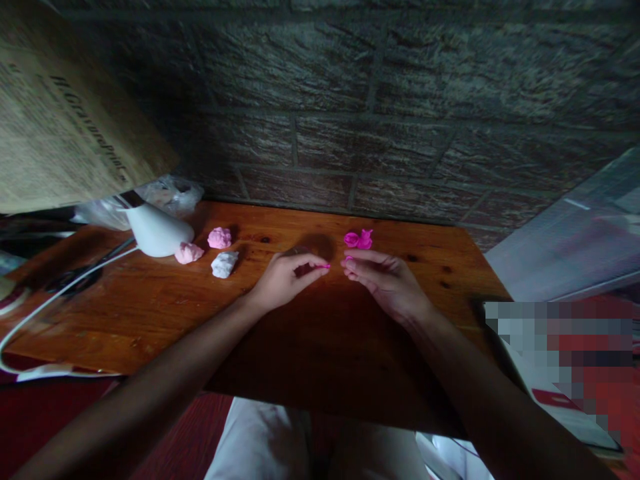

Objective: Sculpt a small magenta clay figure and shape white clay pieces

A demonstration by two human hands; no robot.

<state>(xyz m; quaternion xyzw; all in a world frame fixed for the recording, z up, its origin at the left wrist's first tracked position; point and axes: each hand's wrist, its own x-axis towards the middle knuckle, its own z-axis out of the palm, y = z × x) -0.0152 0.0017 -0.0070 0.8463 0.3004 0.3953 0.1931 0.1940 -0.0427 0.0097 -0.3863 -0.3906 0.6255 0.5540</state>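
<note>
Over the middle of the wooden table, my left hand (287, 277) pinches a tiny bit of bright pink clay (326, 266) between thumb and fingertips. Facing it a short gap away, my right hand (387, 280) is closed on another small piece of pink clay (349, 259), mostly covered by the fingers. Just beyond the right hand lie shaped pieces of bright pink clay (359, 239). To the left sit two pale pink lumps (219, 237) and a white lump (225, 265), all with rough, crumpled surfaces.
A lamp with a white base (157, 230) and a printed paper shade (75, 127) stands at the left, its white cable (70, 290) trailing over the table (165, 313). Clear plastic bags (175, 193) lie behind it. A stone-block wall (325, 140) closes off the back.
</note>
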